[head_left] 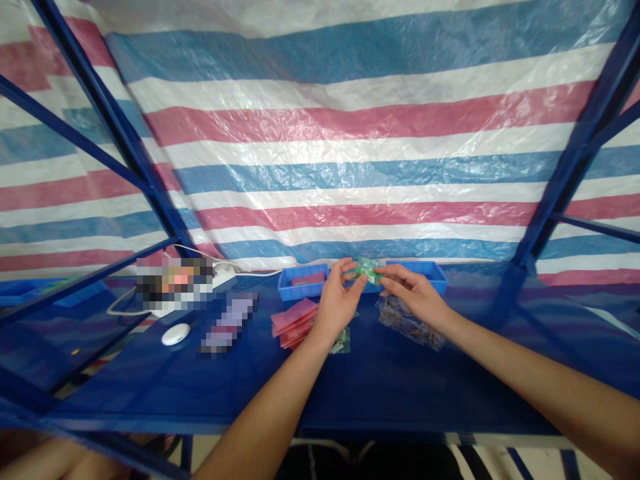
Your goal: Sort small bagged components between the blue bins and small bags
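Observation:
Both my hands are raised over the blue table (pixel 400 380) and pinch a small green plastic packet (pixel 369 268) between them. My left hand (pixel 339 300) grips its left edge with thumb and fingertips. My right hand (pixel 414 293) pinches its right edge. A stack of pink packets (pixel 293 320) lies just left of my left wrist. Another small green packet (pixel 341 341) lies on the table under my left hand. A clear bag of small brownish parts (pixel 407 321) rests below my right hand.
Two blue trays stand at the back: one (pixel 303 281) with a pink item inside, another (pixel 430 273) behind my right hand. A white mouse (pixel 175 333), a white power strip with cable (pixel 225 273) and blurred items lie left. Blue frame bars and a striped tarp surround the table.

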Demonstrator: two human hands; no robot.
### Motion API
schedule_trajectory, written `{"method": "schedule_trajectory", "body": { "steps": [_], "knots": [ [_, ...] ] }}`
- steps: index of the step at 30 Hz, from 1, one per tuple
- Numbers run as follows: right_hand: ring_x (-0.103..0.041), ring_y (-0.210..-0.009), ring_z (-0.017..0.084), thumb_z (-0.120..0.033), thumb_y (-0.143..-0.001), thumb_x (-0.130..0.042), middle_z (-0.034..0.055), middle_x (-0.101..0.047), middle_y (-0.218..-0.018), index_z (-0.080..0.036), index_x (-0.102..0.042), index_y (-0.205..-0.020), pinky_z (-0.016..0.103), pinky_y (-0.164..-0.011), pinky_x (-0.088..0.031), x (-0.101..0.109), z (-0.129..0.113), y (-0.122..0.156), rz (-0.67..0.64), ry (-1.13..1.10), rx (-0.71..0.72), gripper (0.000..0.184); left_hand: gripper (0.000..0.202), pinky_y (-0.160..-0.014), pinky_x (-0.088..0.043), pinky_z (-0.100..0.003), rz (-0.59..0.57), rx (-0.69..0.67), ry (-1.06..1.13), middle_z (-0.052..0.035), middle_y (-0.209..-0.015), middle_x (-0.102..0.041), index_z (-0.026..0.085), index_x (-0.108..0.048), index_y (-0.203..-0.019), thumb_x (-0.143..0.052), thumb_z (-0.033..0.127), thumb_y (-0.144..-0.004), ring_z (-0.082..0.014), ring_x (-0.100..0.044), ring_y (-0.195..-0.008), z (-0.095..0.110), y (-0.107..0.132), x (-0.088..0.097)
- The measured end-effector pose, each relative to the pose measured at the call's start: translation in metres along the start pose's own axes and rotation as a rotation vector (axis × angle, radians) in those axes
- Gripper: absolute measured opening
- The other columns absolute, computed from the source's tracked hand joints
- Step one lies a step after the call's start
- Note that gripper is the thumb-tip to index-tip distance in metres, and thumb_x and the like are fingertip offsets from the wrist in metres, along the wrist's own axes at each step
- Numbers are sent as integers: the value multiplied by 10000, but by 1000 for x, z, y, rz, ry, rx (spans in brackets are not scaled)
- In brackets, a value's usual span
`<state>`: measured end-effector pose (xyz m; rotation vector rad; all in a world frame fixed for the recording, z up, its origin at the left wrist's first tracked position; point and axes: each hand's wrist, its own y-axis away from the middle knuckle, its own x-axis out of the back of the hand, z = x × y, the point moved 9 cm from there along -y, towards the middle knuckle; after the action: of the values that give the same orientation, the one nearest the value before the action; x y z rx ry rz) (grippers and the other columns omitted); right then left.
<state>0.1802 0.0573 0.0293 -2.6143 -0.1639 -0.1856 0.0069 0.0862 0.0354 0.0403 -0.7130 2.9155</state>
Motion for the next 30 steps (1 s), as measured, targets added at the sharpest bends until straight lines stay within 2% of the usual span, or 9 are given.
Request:
{"method": "schedule_trajectory", "body": {
  "steps": [3, 6, 8, 11, 14, 24, 30],
  "knots": [
    [-675, -1152, 272, -474, -968, -642, 90, -592, -1407, -297, -656, -1346, 441, -949, -621, 8, 4, -5, 25, 170, 106, 418, 523, -947, -562, -399, 70, -9, -85, -156, -1432, -575, 211, -514, -1357, -745, 317, -899, -272, -617, -1254, 1, -2, 8],
    [-575, -1331, 324, -425, -989, -606, 105, -552, -1487, -302, -567, -1461, 540, -1104, -521, 9, 1, -10, 38, 522, 274, 490, 551, -920, -561, -393, 92, -22, -140, -155, -1431, -578, 213, -488, -1400, -724, 330, -916, -275, -611, -1257, 0, -3, 12],
    [-497, -1415, 349, -392, -983, -604, 113, -531, -1527, -278, -525, -1504, 592, -1187, -424, 2, 1, -12, -6, 742, 365, 539, 558, -884, -565, -380, 74, -31, -164, -153, -1417, -591, 216, -484, -1414, -717, 342, -923, -275, -620, -1239, -1, -3, 10],
    [-510, -1405, 357, -369, -973, -608, 132, -570, -1498, -229, -567, -1463, 600, -1198, -406, -11, 9, -14, -126, 923, 413, 511, 549, -857, -567, -365, 48, -50, -183, -148, -1399, -605, 219, -500, -1413, -714, 348, -925, -274, -622, -1227, -1, -1, 7],
    [-536, -1384, 350, -371, -974, -609, 138, -607, -1458, -215, -605, -1414, 591, -1195, -411, -17, 15, -12, -188, 971, 427, 467, 527, -855, -564, -356, 38, -58, -209, -140, -1381, -614, 219, -511, -1408, -699, 346, -933, -262, -622, -1214, 1, 1, 5],
    [-605, -1317, 315, -346, -994, -575, 127, -648, -1407, -238, -597, -1404, 548, -1147, -477, -18, 5, -9, -196, 847, 433, 424, 498, -852, -564, -339, 25, -79, -208, -128, -1330, -631, 227, -553, -1375, -697, 395, -930, -251, -615, -1180, 6, 4, 4],
    [-555, -1388, 353, -364, -971, -615, 136, -612, -1471, -242, -560, -1453, 620, -1199, -394, -13, 9, -11, -128, 870, 410, 500, 458, -844, -573, -346, 0, -129, -271, -130, -1324, -627, 225, -561, -1369, -665, 378, -950, -254, -620, -1174, 14, 7, 1]
  ]
}}
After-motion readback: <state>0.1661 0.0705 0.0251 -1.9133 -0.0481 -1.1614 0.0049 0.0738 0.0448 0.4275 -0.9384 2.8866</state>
